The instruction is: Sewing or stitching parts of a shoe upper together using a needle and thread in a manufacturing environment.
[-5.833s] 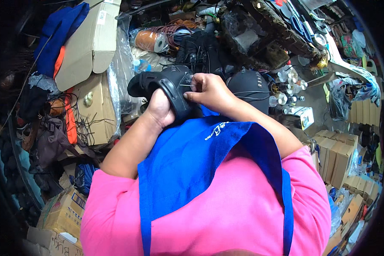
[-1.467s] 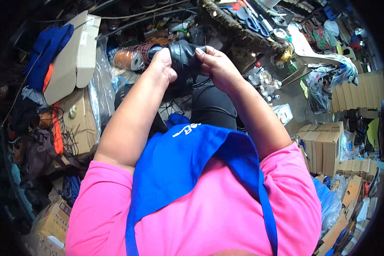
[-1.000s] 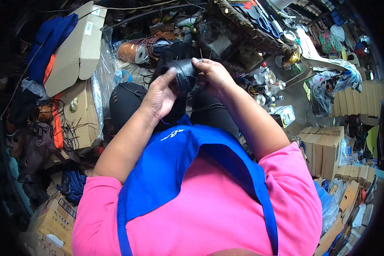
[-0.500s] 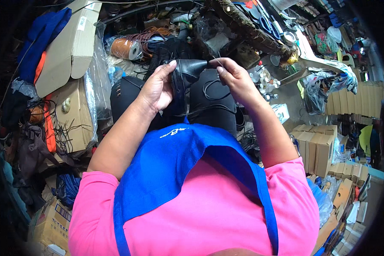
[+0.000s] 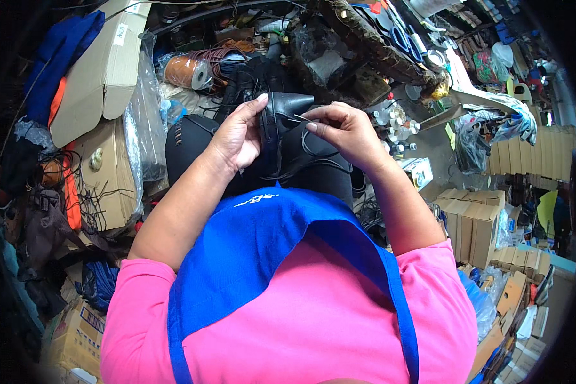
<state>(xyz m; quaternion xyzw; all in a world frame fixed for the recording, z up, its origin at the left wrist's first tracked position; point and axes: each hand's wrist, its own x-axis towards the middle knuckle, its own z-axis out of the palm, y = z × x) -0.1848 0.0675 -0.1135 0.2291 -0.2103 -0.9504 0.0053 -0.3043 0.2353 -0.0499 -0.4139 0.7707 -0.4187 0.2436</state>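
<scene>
Over my lap, my left hand [image 5: 238,133] grips a black leather shoe [image 5: 290,102] by its side, thumb on top, the pointed toe facing right. My right hand [image 5: 347,131] is just right of the shoe, thumb and forefinger pinched on a thin needle [image 5: 299,119]. The needle's tip is close to the shoe's edge; whether it has gone into the leather I cannot tell. A black cord [image 5: 308,146] loops down below the shoe across my dark trousers. My left fingertips are hidden behind the shoe.
Ahead on the left lies a spool of orange cord [image 5: 187,72]. Scissors [image 5: 403,42] and other tools lie at the far right by a worn wooden edge. Small bottles [image 5: 400,128] stand right of my hand. Cardboard boxes [image 5: 472,221] are stacked farther right; a carton [image 5: 109,77] leans at left.
My right hand has come down and slightly nearer, bringing the needle from above the shoe's toe to the shoe's lower right edge. My left hand keeps its hold on the shoe.
</scene>
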